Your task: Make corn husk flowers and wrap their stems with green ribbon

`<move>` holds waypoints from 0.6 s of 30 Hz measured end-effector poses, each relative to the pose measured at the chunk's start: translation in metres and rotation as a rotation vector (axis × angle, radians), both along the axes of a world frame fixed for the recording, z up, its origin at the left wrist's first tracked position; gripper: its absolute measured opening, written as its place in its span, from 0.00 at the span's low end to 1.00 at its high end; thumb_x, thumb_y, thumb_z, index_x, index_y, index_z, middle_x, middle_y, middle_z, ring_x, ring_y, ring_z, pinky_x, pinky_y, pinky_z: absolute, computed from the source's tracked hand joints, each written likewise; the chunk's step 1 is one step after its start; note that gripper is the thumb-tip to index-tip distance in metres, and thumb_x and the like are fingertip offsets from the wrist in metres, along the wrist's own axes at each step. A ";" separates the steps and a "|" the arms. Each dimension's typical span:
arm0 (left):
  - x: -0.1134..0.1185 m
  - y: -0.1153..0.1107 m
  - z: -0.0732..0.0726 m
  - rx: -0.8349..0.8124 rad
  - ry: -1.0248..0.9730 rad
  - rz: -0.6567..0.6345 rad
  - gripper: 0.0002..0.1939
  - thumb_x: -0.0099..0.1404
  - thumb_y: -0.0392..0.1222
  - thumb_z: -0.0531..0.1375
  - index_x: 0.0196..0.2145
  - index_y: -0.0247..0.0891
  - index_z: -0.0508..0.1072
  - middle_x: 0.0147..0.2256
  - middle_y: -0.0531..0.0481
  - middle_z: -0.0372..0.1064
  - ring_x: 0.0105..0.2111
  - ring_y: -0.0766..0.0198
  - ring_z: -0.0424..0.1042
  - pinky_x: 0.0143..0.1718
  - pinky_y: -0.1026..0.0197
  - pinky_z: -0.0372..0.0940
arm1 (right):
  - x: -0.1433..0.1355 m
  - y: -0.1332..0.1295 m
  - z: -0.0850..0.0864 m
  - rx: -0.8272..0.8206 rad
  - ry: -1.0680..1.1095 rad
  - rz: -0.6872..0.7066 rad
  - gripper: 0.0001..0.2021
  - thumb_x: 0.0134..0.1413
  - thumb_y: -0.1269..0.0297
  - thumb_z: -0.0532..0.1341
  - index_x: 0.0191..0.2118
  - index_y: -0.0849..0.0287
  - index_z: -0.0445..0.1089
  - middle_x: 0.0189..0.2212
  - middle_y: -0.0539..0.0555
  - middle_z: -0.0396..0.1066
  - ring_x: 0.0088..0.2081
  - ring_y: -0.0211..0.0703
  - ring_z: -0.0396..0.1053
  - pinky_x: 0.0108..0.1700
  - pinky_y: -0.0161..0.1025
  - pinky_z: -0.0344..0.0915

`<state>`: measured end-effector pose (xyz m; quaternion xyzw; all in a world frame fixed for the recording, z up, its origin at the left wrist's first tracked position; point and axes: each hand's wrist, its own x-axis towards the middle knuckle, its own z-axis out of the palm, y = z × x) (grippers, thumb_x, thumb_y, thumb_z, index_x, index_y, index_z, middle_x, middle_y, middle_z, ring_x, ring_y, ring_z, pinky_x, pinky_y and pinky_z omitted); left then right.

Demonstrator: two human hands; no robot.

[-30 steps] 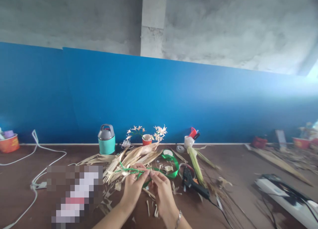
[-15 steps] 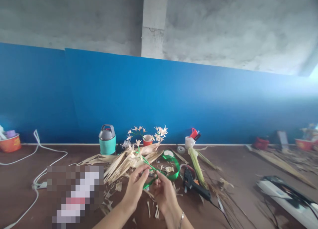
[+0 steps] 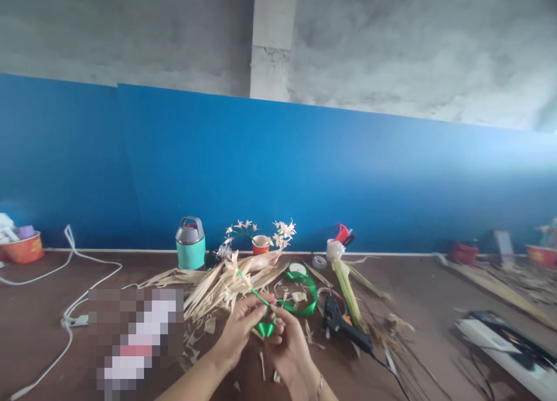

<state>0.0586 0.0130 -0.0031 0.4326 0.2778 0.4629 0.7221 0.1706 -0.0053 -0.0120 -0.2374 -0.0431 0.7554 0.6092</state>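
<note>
My left hand (image 3: 242,328) pinches a thin green stem (image 3: 257,295) that slants up and left to pale husk flowers (image 3: 233,265). Close beside it, my right hand (image 3: 288,338) has its fingers closed on green ribbon (image 3: 266,329), which hangs in a shiny loop between the hands. Behind them the ribbon curves back to its roll (image 3: 297,268). Dry corn husks (image 3: 209,291) lie under and behind the flowers. Farther back, more pale flowers (image 3: 284,231) on green stems stand by a small red and white cup (image 3: 260,244).
A teal flask (image 3: 190,244) stands behind the husks. To the right are a black glue gun (image 3: 343,325) with a cord, a green stalk (image 3: 348,293), a tape roll (image 3: 319,262) and a white power strip (image 3: 505,346). A white cable (image 3: 98,285) runs on the left.
The ribbon between my hands now hangs in a brighter, wider loop. The flowers on the held stem have turned and come closer together. The whole view has shifted slightly.
</note>
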 end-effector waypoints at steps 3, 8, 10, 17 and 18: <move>-0.003 0.006 -0.002 0.040 0.015 -0.058 0.17 0.51 0.48 0.68 0.37 0.35 0.78 0.25 0.49 0.74 0.29 0.57 0.75 0.33 0.57 0.69 | -0.001 -0.003 0.006 -0.078 0.044 0.019 0.09 0.39 0.78 0.64 0.19 0.64 0.63 0.09 0.43 0.63 0.09 0.23 0.58 0.10 0.18 0.51; -0.009 0.012 -0.001 0.136 0.125 -0.062 0.15 0.51 0.48 0.67 0.34 0.36 0.78 0.25 0.49 0.74 0.26 0.58 0.75 0.32 0.56 0.70 | -0.002 -0.006 0.012 -0.114 0.071 0.058 0.11 0.40 0.78 0.64 0.16 0.65 0.63 0.07 0.43 0.60 0.09 0.23 0.57 0.10 0.18 0.50; -0.012 0.013 0.000 0.156 0.155 -0.050 0.14 0.50 0.48 0.68 0.32 0.37 0.78 0.25 0.49 0.74 0.27 0.57 0.75 0.32 0.55 0.70 | -0.002 -0.005 0.012 -0.107 0.066 0.078 0.11 0.40 0.78 0.64 0.16 0.65 0.63 0.08 0.43 0.60 0.08 0.23 0.56 0.10 0.18 0.50; -0.014 0.008 0.008 0.156 0.234 0.005 0.16 0.49 0.53 0.67 0.32 0.40 0.78 0.24 0.49 0.74 0.28 0.53 0.75 0.29 0.54 0.70 | -0.003 -0.006 0.011 -0.003 -0.025 0.128 0.12 0.38 0.77 0.67 0.17 0.65 0.63 0.12 0.46 0.65 0.11 0.24 0.60 0.12 0.19 0.56; -0.014 0.007 0.009 0.153 0.229 -0.010 0.16 0.50 0.53 0.66 0.33 0.40 0.78 0.24 0.49 0.73 0.27 0.54 0.75 0.28 0.54 0.70 | -0.003 -0.007 0.011 0.032 -0.047 0.124 0.11 0.39 0.76 0.68 0.18 0.65 0.64 0.13 0.46 0.66 0.11 0.24 0.60 0.13 0.19 0.57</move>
